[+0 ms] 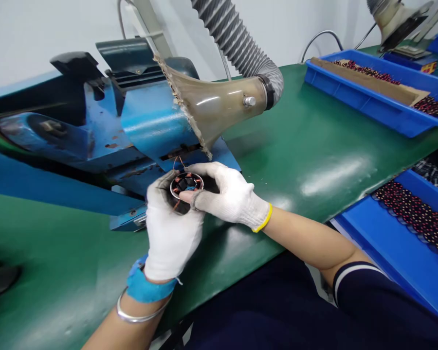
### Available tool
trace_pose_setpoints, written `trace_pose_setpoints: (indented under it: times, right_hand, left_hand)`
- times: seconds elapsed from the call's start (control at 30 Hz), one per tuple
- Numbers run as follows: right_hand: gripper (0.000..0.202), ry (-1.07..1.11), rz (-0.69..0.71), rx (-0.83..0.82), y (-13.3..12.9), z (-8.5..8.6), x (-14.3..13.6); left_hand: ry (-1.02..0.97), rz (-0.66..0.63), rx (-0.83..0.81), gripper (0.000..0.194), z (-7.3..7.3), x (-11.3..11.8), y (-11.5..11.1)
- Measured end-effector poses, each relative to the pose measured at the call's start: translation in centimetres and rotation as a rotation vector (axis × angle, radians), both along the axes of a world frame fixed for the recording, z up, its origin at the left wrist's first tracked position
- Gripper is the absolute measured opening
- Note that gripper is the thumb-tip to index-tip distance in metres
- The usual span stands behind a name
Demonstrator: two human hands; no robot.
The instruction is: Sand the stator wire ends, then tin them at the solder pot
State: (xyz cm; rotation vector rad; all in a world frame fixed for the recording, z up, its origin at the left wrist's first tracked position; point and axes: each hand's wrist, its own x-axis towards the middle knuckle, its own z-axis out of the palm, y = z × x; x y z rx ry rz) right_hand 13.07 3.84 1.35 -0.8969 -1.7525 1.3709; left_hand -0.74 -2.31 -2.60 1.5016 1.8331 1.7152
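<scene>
A round metal ring part with copper windings and a dark core (186, 183) is held between my two gloved hands, just in front of the blue belt machine (156, 121). My left hand (173, 223) is wrapped round its left side and underside. With thumb and fingers closed, my right hand (224, 192) grips the ring's right side; the bare thumb tip lies on the front rim. Thin copper wires (178, 160) stick up from the part toward the slot under the machine's cover.
A translucent funnel (219, 102) joins a grey ribbed hose (241, 41) above my hands. On the green table (295, 146), a blue tray (361, 99) of wound parts stands at back right. Another blue bin (387, 248) with many parts is at lower right.
</scene>
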Motion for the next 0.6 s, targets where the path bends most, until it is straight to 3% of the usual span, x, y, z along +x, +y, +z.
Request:
trace_pose_setpoints:
  times: [0.17, 0.33, 0.53, 0.6]
  right_hand:
    - [0.042, 0.092, -0.008, -0.003, 1.5, -0.5, -0.5]
    - [0.022, 0.142, 0.052, -0.016, 2.0, -0.3, -0.7]
    - [0.002, 0.132, 0.013, 0.008, 1.6, 0.5, -1.1]
    - [0.003, 0.094, -0.062, 0.036, 1.4, 0.7, -1.2]
  left_hand:
    - [0.012, 0.088, -0.043, 0.050, 2.0, 0.5, 1.4]
    - [0.088, 0.149, -0.109, 0.059, 2.7, 0.6, 2.3]
    - [0.141, 0.161, -0.201, 0.065, 4.1, 0.4, 2.3]
    - [0.158, 0.178, -0.255, 0.066, 4.7, 0.4, 2.2]
